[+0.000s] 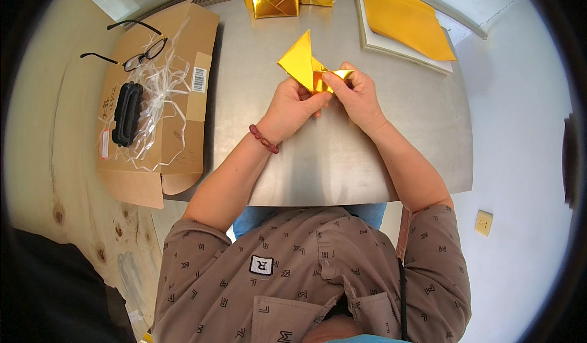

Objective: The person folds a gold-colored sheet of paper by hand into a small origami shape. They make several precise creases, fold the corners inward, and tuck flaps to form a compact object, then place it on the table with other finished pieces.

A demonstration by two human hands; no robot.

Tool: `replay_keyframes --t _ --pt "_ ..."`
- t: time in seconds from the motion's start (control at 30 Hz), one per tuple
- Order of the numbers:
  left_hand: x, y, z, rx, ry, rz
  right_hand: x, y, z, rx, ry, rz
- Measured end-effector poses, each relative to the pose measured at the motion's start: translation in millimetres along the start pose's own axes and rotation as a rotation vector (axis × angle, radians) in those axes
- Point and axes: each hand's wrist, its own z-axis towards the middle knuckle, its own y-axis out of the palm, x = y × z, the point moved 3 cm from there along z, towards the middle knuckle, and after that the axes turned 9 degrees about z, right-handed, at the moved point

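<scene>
A partly folded sheet of shiny gold paper (298, 59) is held up between my two hands above the metal table. One pointed flap stands up at its upper left, and a smaller point sticks out to the right. My left hand (295, 110) pinches the lower edge, thumb in front and fingers behind. With its thumb pressed on the folded middle, my right hand (356, 96) grips the right side. Several of the fingers behind the paper are hidden.
Stacked gold folded paper pieces (275, 3) stand at the table's (422, 153) far edge. Far right lies a paper stack (406, 55) topped by a gold sheet (406, 15). On the left, a cardboard box (183, 25) carries eyeglasses (145, 56), white plastic strips (160, 92) and a black case (127, 114).
</scene>
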Motion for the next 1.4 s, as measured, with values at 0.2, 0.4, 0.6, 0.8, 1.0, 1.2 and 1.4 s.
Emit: replay_keyframes --t 0.2,0.4,0.6,0.8,1.0,1.2,1.4 --pt "-1 0 -1 -0.046 -0.005 -0.068 -4 -3 0 0.032 -0.014 -0.027" --pt "1 -3 -1 -0.059 0.003 -0.123 -7 -10 8 0.132 0.025 0.040" --pt "3 -8 -3 0.020 -0.058 -0.257 -21 -31 11 0.273 -0.082 0.254" --pt "7 -4 -8 -0.502 -0.055 -0.826 -19 -6 7 -0.071 0.022 0.335" --pt "4 0 -12 -0.564 -0.173 -1.070 -30 -9 10 -0.161 0.063 0.155" --pt "-10 -24 6 0.014 -0.111 -1.282 -25 -14 47 -0.024 0.105 -0.029" --pt "-19 -22 12 -0.044 -0.121 -0.978 -3 -6 104 -0.081 0.101 -0.245"
